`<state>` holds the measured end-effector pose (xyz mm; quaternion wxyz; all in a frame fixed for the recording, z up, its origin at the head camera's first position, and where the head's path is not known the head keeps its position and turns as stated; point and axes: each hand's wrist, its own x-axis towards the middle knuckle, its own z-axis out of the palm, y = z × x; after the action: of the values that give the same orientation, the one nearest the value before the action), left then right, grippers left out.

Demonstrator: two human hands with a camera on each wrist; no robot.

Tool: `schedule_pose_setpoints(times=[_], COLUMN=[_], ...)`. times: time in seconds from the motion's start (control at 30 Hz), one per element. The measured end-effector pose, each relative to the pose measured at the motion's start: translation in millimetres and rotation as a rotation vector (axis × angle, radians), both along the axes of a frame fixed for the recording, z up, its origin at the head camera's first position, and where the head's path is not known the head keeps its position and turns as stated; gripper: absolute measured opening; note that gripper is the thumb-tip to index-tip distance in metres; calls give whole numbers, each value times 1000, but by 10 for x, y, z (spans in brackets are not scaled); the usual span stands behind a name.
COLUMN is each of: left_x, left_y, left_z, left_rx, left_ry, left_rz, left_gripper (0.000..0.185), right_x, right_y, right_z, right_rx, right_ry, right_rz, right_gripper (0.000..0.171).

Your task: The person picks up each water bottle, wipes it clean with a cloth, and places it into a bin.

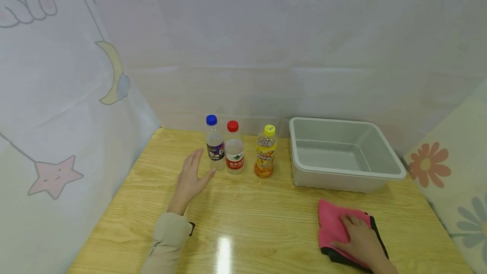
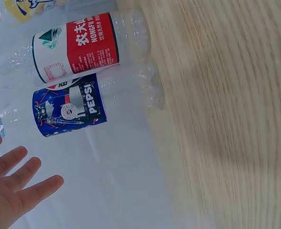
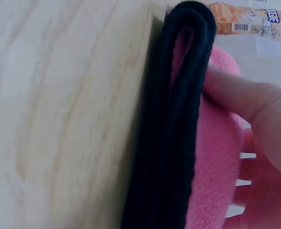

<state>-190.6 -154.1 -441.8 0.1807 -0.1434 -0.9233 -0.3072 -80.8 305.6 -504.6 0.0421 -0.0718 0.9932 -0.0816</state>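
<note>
My left hand [image 1: 189, 181] reaches over the table with straight, spread fingers, just left of a clear Pepsi bottle [image 1: 216, 151] with a blue cap. Touching or nearly touching that bottle is a red-capped water bottle [image 1: 234, 155]. A little to their right stands a yellow-capped bottle [image 1: 264, 155] with some orange drink at its bottom. In the left wrist view, a gap shows between my left fingers [image 2: 28, 171] and the Pepsi label [image 2: 70, 105]. At the front right, my right hand [image 1: 361, 240] rests on a folded pink cloth [image 1: 332, 223] with black edging, its thumb against the pink side.
A light grey plastic tub [image 1: 342, 179] sits at the back right, beyond the cloth. Behind the wooden table [image 1: 258, 219] hangs a pale sheet [image 1: 228, 54], with printed sheets at both sides.
</note>
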Motion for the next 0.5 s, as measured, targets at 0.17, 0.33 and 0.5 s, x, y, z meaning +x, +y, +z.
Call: schedule_pose_setpoints(times=[0.17, 0.33, 0.5], left_x=[-41, -122, -232], left_y=[13, 26, 16], left_z=[12, 63, 113], left_rx=[40, 113, 156], left_ry=[34, 48, 32], left_rz=[19, 34, 38], left_gripper=[64, 59, 60], right_x=[44, 80, 86], right_y=[-58, -98, -123], right_z=[0, 67, 179], right_rx=[-37, -91, -206], right_ry=[20, -10, -41], right_rz=[32, 2, -65], right_gripper=[66, 56, 49])
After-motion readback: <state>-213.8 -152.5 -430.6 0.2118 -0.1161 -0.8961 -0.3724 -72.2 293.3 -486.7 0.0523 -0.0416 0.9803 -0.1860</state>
